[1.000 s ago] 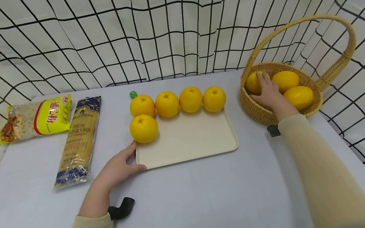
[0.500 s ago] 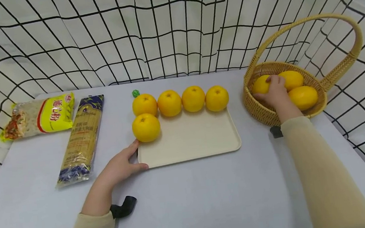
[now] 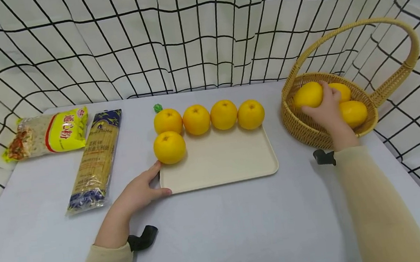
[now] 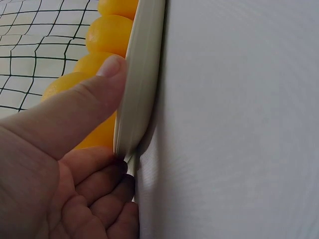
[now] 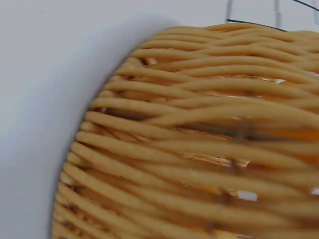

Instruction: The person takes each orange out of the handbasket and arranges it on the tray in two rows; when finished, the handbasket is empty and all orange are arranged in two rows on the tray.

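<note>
My left hand (image 3: 141, 191) grips the near left corner of a cream tray (image 3: 232, 162), thumb at its front edge and index finger along its left side. In the left wrist view the thumb lies against the tray rim (image 4: 142, 74), the other fingers curled beside the corner. Over the wicker basket (image 3: 302, 132) on the right, my right hand (image 3: 327, 110) holds a smooth yellow oval fruit (image 3: 307, 94), thumb and fingers round it. Two similar yellow fruits (image 3: 354, 113) sit in the basket. The right wrist view shows only the basket's woven side (image 5: 199, 149), not the hand.
Several oranges (image 3: 223, 114) line the tray's far edge, with one orange (image 3: 169, 147) in front at the left. A green piece (image 3: 158, 108) lies behind. Left are a spaghetti pack (image 3: 95, 160) and a yellow noodle bag (image 3: 50, 133). Black wire mesh (image 3: 200, 42) surrounds the table.
My right hand has closed its fingers round the yellow fruit and raised it slightly within the basket. My left hand stays at the tray corner.
</note>
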Motion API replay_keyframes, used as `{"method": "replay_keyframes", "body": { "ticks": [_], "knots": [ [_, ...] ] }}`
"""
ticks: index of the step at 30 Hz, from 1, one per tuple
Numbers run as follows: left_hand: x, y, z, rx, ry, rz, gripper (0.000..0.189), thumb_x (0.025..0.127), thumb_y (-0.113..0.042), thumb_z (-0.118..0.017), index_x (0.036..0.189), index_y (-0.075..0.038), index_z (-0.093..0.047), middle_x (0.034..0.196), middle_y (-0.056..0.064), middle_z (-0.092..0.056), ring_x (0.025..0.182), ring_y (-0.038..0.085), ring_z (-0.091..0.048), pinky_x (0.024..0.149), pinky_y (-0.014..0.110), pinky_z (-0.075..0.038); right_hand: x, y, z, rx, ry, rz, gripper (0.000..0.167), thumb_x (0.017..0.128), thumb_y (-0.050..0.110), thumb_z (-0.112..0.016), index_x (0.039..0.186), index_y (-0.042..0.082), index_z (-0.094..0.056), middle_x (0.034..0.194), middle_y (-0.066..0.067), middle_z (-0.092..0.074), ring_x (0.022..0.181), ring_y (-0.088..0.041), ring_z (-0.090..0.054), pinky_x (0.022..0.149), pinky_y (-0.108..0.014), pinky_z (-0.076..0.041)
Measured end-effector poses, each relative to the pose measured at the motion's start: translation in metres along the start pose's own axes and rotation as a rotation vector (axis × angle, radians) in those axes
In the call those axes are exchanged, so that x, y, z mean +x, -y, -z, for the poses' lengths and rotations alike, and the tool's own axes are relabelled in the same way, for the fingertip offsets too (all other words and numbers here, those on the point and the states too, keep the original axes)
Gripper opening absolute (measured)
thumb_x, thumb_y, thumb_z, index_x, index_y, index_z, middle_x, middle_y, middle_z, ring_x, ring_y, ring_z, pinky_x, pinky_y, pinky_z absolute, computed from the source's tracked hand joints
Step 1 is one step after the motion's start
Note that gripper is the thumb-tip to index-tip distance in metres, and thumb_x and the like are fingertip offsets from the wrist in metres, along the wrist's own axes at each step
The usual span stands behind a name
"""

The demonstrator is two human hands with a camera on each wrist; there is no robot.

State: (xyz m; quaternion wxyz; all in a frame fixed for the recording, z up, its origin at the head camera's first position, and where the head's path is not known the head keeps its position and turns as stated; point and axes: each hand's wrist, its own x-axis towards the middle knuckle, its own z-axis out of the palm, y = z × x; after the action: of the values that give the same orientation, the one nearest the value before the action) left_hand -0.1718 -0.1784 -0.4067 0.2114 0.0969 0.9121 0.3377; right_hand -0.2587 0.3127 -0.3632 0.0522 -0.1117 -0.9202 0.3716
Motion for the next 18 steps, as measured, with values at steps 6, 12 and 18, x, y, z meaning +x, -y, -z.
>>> {"method": "replay_keyframes", "body": {
  "ticks": [6,12,18],
  "knots": [
    [-0.002,-0.001,0.001,-0.007,0.001,0.015,0.095,0.076,-0.042,-0.069,0.146,-0.010,-0.013,0.152,0.013,-0.013,0.138,0.039,-0.013,0.110,0.056,-0.013,-0.025,0.006,0.009,0.175,-0.018,0.065,0.085,0.082,0.030,-0.059,0.144,0.036,-0.001,0.151,-0.008,-0.008,0.124,-0.034,-0.029,0.100,-0.055,-0.030],
    [-0.003,0.000,0.002,-0.004,0.003,0.018,0.096,0.076,-0.045,-0.068,0.146,-0.010,-0.013,0.152,0.013,-0.013,0.137,0.040,-0.013,0.110,0.057,-0.013,-0.050,0.022,-0.003,0.310,0.021,0.131,0.084,0.081,0.019,-0.061,0.138,0.047,-0.004,0.149,-0.003,-0.010,0.122,-0.026,-0.031,0.101,-0.046,-0.030],
    [-0.001,0.001,0.001,0.006,0.006,0.012,0.095,0.076,-0.043,-0.069,0.146,-0.010,-0.013,0.153,0.012,-0.013,0.138,0.038,-0.012,0.111,0.055,-0.013,-0.065,0.053,-0.030,0.586,0.101,0.187,0.064,0.088,0.010,-0.051,0.133,0.034,-0.013,0.138,-0.004,-0.018,0.116,-0.023,-0.031,0.090,-0.025,-0.039]
  ]
}}
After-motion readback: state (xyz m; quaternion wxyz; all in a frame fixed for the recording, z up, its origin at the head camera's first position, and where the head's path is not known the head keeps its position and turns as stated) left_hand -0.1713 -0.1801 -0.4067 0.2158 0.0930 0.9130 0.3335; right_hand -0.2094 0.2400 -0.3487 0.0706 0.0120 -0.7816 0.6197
